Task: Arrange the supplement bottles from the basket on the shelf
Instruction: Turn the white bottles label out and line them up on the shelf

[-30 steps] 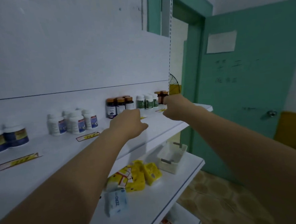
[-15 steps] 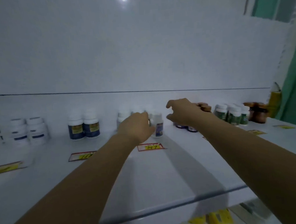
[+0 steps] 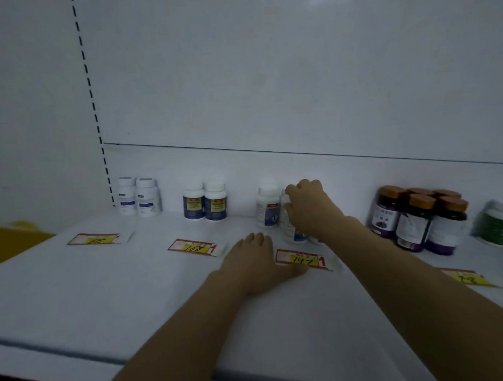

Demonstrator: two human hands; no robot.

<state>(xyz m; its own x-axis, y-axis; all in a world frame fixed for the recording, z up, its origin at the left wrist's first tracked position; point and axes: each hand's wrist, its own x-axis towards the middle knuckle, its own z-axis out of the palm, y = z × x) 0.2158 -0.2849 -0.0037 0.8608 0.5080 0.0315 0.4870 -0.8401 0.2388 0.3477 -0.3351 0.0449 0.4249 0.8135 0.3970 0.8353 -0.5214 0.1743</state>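
Just behind the red-and-yellow "147" price tag, the right hand is closing around a white plastic bottle; the left hand is lying flat, empty; the bottle should be nudged squarely beside its white twin.

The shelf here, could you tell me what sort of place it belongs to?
Probably a pharmacy or health shop: grouped supplement bottles stand along a white shelf, each group with a handwritten price tag laid in front.

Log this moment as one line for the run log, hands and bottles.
left hand: flat on shelf, empty | right hand: gripping white bottle above price tag 147 | basket: out of view
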